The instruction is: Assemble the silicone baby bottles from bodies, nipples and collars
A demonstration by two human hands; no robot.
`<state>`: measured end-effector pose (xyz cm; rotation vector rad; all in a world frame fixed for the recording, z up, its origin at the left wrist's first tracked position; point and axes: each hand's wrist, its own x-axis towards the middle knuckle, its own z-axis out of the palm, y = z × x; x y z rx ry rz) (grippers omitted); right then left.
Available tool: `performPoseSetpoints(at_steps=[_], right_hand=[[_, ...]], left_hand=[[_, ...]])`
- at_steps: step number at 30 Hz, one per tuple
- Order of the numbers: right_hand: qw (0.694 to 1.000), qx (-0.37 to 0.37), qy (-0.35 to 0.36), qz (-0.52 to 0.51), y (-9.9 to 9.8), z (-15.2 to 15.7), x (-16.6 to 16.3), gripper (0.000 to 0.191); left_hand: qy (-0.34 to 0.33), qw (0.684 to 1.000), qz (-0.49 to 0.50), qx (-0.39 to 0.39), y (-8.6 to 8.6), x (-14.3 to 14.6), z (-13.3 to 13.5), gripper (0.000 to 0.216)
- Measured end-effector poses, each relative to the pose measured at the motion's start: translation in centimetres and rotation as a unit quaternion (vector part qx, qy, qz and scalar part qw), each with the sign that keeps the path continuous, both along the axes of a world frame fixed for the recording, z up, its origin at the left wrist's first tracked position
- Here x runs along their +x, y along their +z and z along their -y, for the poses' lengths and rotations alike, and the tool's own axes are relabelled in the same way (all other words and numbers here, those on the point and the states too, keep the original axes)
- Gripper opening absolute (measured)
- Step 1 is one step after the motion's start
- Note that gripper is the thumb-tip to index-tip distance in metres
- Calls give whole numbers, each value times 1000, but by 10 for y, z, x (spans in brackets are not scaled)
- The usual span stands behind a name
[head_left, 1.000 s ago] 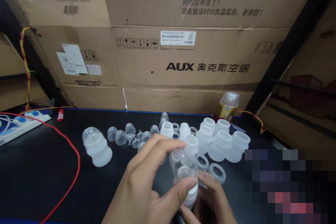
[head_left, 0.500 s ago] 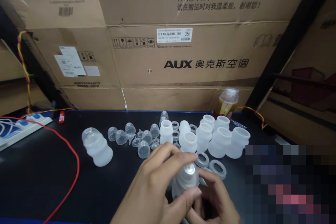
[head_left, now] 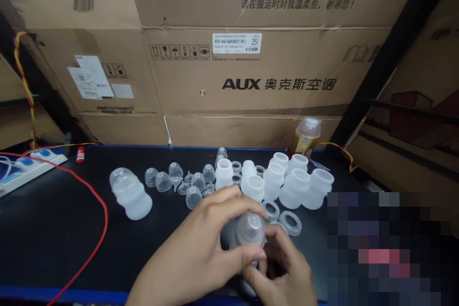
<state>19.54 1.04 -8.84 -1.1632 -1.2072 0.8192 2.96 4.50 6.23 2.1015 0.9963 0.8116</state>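
Observation:
Near the table's front, both my hands close around one small baby bottle with a clear dome cap. My left hand wraps the cap from the left, fingers behind it and thumb across its front. Lower on the right, my right hand grips the bottle with bent fingers, which hide most of its body. Just behind the hands lie clear collar rings. Open frosted bottles stand beyond them. Clear dome caps and small teats are spread to the left of these bottles.
A capped bottle stands apart on the left. A red cable curves over the black table near a power strip. At the back are a yellow-labelled container and a big cardboard box. The lower right is pixelated.
The view has shifted slightly, so the whole scene sits a little higher and further left. My left hand has turned a little around the cap; both hands keep their hold.

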Motion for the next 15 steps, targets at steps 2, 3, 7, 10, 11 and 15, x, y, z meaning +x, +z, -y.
performPoseSetpoints(at_steps=[2, 3, 7, 10, 11, 15], right_hand=[[1000, -8, 2, 10, 4, -1, 0, 34], [1000, -8, 3, 16, 7, -1, -1, 33], [997, 60, -3, 49, 19, -3, -6, 19], [993, 93, -19, 72, 25, -4, -7, 8], [992, 96, -29, 77, 25, -3, -7, 6], [985, 113, -75, 102, 25, 10, 2, 15]], left_hand=[[-21, 1000, 13, -14, 1, -3, -5, 36], [-33, 999, 23, -22, 2, -4, -8, 36], [-85, 993, 59, -57, 1, -7, -8, 42], [-32, 997, 52, -50, -3, 8, 7, 44], [7, 998, 56, -40, -5, 17, 13, 42], [103, 985, 140, -18, -16, 44, 32, 17]])
